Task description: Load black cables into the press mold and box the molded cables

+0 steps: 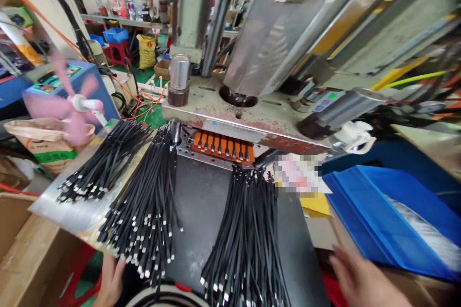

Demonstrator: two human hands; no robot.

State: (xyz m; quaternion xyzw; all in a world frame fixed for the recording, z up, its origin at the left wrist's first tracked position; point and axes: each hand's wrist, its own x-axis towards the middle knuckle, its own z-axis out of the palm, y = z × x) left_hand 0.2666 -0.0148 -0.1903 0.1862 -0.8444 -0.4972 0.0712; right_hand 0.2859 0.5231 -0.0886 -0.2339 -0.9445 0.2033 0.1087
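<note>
My left hand (110, 280) sits at the bottom left, just under the near ends of a black cable bundle (144, 211); its fingers look loosely apart and hold nothing. Blurred by motion, my right hand (360, 278) hovers at the bottom right beside a blue bin (363, 220), fingers stretched out and empty. A second cable bundle (245, 235) lies on the dark machine table (201, 201). A third cable bundle (101, 163) lies on a metal sheet (72, 211). An orange mould fixture (223, 146) holds several cable ends under the press.
The press machine (252, 100) with steel columns rises behind the fixture. A pink fan (77, 103) spins at the left above a sack (43, 141). Cardboard boxes (32, 259) stand at the lower left. A yellow paper (315, 204) lies by the bin.
</note>
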